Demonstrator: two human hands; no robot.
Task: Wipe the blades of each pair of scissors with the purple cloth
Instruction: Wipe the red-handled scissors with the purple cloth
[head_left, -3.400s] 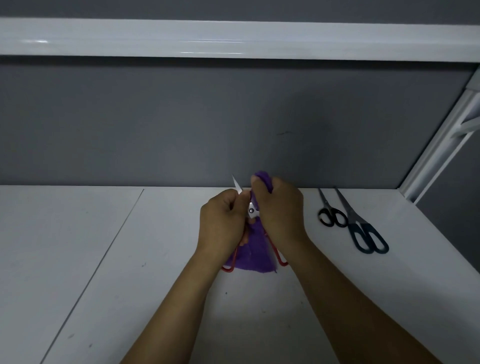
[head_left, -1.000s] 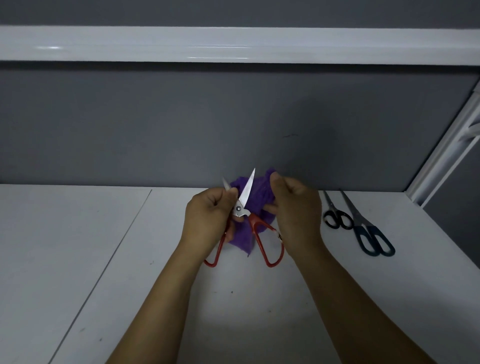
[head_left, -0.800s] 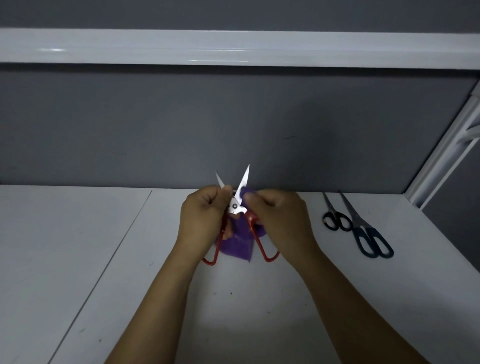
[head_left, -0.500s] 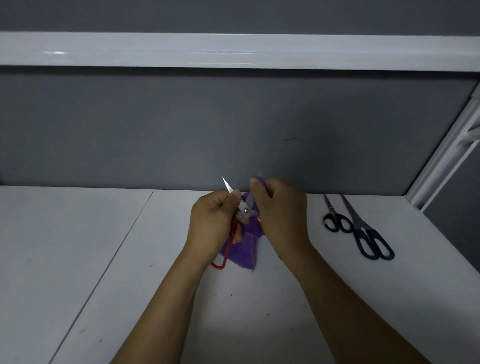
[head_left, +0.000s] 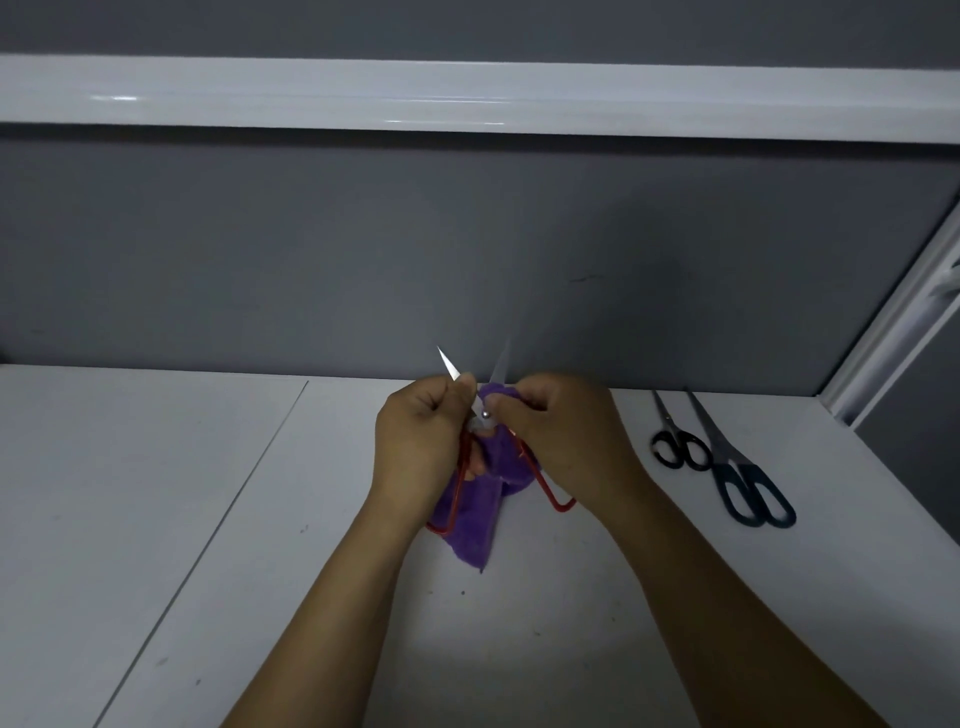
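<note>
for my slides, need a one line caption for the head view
Left hand holds open red-handled scissors while right hand wipes a blade with purple cloth.

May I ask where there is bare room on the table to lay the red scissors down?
The table is bare left of the left hand. A narrower gap lies between the right hand and the black scissors; the blue scissors crowd the right.

Red-handled scissors (head_left: 484, 415) are up in the air, blades spread, purple cloth (head_left: 475, 525) bunched at one blade's base; black scissors (head_left: 675, 441) and blue scissors (head_left: 737, 467) lie closed off right.
</note>
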